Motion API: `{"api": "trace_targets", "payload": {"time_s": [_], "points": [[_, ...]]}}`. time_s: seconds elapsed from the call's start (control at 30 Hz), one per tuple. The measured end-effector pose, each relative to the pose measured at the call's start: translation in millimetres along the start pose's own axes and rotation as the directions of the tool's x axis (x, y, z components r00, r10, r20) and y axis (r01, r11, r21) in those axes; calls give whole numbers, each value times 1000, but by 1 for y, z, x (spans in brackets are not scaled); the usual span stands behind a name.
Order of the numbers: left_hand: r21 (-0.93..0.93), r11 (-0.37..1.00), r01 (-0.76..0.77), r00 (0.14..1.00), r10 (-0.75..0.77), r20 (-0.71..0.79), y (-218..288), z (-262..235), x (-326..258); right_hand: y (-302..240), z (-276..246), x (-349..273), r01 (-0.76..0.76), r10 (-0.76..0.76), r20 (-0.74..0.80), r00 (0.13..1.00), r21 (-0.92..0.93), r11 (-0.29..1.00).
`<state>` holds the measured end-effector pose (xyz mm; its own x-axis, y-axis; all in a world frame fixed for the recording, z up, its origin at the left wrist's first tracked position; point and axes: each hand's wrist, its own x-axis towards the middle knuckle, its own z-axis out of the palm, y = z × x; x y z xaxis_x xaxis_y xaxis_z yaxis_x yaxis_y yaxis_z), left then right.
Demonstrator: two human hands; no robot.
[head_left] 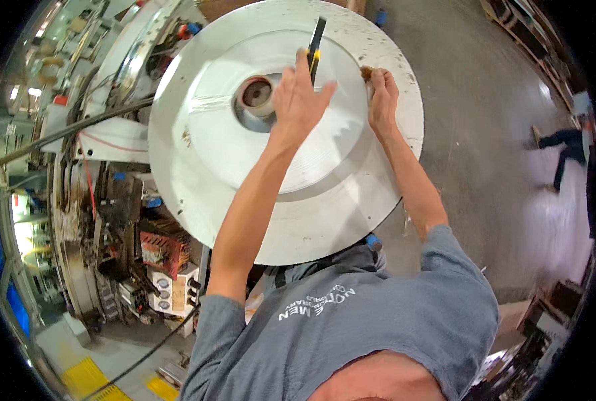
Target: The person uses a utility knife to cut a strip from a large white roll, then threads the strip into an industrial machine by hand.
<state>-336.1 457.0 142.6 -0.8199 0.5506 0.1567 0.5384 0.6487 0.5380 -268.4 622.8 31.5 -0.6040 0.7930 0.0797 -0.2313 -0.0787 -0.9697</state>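
Observation:
A large white roll of wound strip material (224, 140) lies on a wide, scuffed white disc (271, 227), with a round core (256, 93) at its middle. Over the roll, to the right of the core, is my left hand (299, 103), its index finger stretched out and thumb spread. A black and yellow utility knife (317, 50) lies between that finger and thumb, with no clear grip on it. My right hand (383, 100) is closed in a pinch at the roll's right edge. Beside its fingertips shows a small brown piece (367, 72); what the fingers hold is partly hidden.
Machinery and cables crowd the left side, with a long dark bar (77, 130) reaching toward the disc. A red holder (161, 252) and a white control box (174, 291) stand at the lower left. Grey floor (485, 134) spreads to the right, where a person's legs (562, 150) show.

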Motion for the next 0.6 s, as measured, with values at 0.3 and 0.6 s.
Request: {"api": "trace_targets", "payload": {"time_s": [0.3,0.6], "points": [[91,996,-18,960,-8,279,36,66,-44,20,-47,19,-243,391,-94,916,644,725],[47,999,21,982,-30,188,29,81,-47,21,-120,66,-254,320,-116,940,388,886]]}}
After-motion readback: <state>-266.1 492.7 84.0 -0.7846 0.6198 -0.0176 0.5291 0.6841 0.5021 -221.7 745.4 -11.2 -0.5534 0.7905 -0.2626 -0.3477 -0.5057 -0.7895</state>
